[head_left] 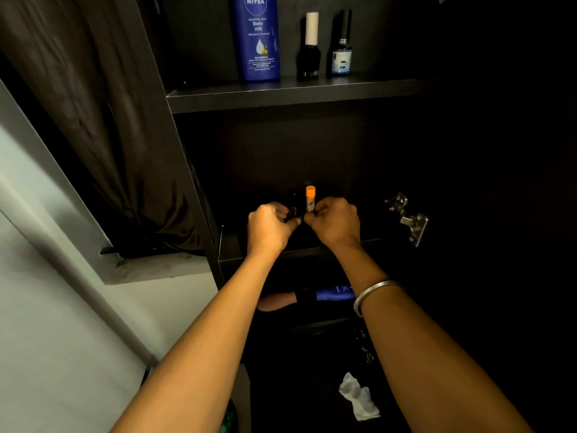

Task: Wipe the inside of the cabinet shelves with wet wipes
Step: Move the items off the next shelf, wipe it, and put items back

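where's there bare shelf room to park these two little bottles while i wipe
Top shelf: bare from the left wall to the Nivea bottle, and right of the two small dark bottles, though that end is too dark to judge. Middle shelf: a bare strip left of the left hand. The centre is crowded by both hands; the hinge sits at right.

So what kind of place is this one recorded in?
Probably a home bedroom or bathroom: a dark wooden cabinet shelf carries a blue Nivea body-milk bottle and two small dark glass bottles, with a dark curtain hanging alongside.
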Demonstrator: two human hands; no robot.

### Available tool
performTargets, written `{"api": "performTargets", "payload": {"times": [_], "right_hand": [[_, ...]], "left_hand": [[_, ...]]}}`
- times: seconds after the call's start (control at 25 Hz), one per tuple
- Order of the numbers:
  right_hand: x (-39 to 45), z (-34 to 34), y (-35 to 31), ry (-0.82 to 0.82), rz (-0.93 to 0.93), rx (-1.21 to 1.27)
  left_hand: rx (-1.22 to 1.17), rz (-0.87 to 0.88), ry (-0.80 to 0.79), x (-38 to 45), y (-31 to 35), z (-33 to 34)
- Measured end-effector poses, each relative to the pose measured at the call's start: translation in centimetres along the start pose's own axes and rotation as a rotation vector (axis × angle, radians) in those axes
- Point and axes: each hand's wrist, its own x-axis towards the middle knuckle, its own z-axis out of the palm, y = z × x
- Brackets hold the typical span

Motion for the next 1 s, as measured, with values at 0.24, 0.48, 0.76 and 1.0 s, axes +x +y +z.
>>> {"api": "performTargets", "payload": {"times": [0.24,0.48,0.76,1.0], "right_hand": [[0.0,0.2,0.0,-0.004,0.010,-0.019],[-0.2,-0.2,-0.1,0.005,0.005,0.003],[-0.5,-0.4,0.0,0.023,-0.024,0.048],[-0.9,-0.9,-0.1,0.017,-0.025,0.064]], "left_hand": [[0.013,-0.009,-0.002,0.1,0.0,0.0],[0.012,-0.008,-0.001,0.0,0.0,0.0],[-0.010,0.012,0.019,-0.4,-0.1,-0.4],[0.006,0.016,0.042,-1.2,0.1,-1.0]]}}
